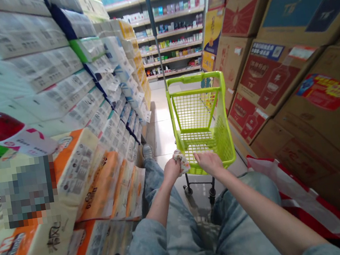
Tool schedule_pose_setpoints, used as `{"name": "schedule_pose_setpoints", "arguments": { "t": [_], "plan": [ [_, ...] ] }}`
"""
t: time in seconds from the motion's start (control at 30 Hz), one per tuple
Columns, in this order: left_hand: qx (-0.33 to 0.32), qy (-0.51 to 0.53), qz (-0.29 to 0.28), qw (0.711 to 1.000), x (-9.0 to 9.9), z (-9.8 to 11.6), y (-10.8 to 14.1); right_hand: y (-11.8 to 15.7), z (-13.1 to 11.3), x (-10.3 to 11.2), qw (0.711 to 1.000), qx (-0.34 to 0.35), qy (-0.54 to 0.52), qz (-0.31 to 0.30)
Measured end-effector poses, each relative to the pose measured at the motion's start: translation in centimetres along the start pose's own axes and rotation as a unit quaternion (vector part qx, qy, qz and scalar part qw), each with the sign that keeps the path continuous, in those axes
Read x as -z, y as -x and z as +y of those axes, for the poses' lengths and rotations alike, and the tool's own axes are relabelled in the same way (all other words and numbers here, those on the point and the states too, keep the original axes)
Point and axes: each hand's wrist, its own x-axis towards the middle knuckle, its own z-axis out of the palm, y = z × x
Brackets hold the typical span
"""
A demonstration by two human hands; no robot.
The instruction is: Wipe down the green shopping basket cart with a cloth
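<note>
A small lime-green plastic shopping cart (226, 119) stands in front of my knees, its handle bar on the far side. My left hand (172, 168) is closed on a crumpled white cloth with small coloured prints (181, 162), held against the cart's near left corner. My right hand (209, 163) is at the near edge of the basket with its fingers curled in. Those fingertips are hidden, so whether they grip the rim cannot be made out. Through the basket's grid the pale floor shows.
Stacked tissue packs (67, 74) line the left side, with orange packs (96, 188) and a red-capped bottle (6, 129) close by. Cardboard cartons (276, 70) rise on the right above a red-and-white bag (305, 193). A thin pole (151, 20) rises by the cart. Shelves (172, 30) of small goods close the aisle.
</note>
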Motion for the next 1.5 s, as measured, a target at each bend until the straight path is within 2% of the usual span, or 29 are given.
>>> {"name": "schedule_pose_setpoints", "arguments": {
  "t": [0.1, 0.27, 0.5, 0.63, 0.73, 0.93, 1.07, 1.17, 1.3, 1.4, 1.5],
  "plan": [
    [0.005, 0.029, 0.007, 1.0, -0.3, -0.5, 0.5, 0.1, -0.7, 0.0, 1.0, 0.016, 0.003, -0.008],
    [0.027, -0.031, 0.046, 0.998, 0.6, 0.0, 1.1, 0.1, -0.7, -0.2, 0.996, 0.085, 0.024, 0.005],
    [0.04, -0.052, 0.058, 0.996, 3.7, 1.4, -2.3, 0.8, -1.8, -0.6, 0.992, 0.115, 0.04, 0.031],
    [0.04, -0.058, 0.048, 0.996, 4.1, 1.6, -3.3, 0.9, -2.1, -0.4, 0.994, 0.105, 0.037, 0.016],
    [0.034, -0.077, 0.035, 0.996, 3.5, 1.3, -2.1, 0.7, -2.0, -0.4, 0.994, 0.099, 0.032, 0.017],
    [0.024, -0.074, -0.011, 0.997, 1.6, 0.5, 2.1, 0.9, -1.0, -0.7, 0.994, 0.095, 0.039, 0.028],
    [0.01, -0.079, -0.026, 0.997, 1.5, 0.7, 2.9, 1.3, -0.5, -0.6, 0.991, 0.124, 0.035, 0.043],
    [0.004, -0.088, -0.015, 0.996, 2.1, 1.2, 2.0, 1.5, -0.2, -0.7, 0.988, 0.144, 0.029, 0.048],
    [0.015, -0.074, 0.017, 0.997, 3.2, 2.1, -0.6, 1.5, -0.1, -1.0, 0.984, 0.166, 0.028, 0.055],
    [0.034, -0.057, 0.038, 0.997, 3.6, 2.7, -2.5, 1.3, -0.1, -1.0, 0.983, 0.17, 0.028, 0.062],
    [0.042, -0.053, 0.04, 0.997, 3.6, 3.0, -3.4, 1.1, 0.0, -0.9, 0.985, 0.161, 0.033, 0.058]
  ]
}}
